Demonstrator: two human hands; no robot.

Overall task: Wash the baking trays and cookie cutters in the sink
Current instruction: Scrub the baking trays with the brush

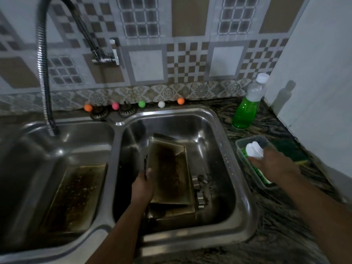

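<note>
Double steel sink, two basins.
Right basin: stack of stained baking trays, top tray tilted; left hand grips its left edge.
Cookie cutters: metal, just beside stack's right edge, on basin floor.
Left basin: one more soiled tray, lying flat.
Counter, right edge of sink: plastic tub; right hand over it, fingers around white object, identity unclear.
Back right corner of counter: bottle of green liquid, upright.
Hose faucet hangs over left basin.
</note>
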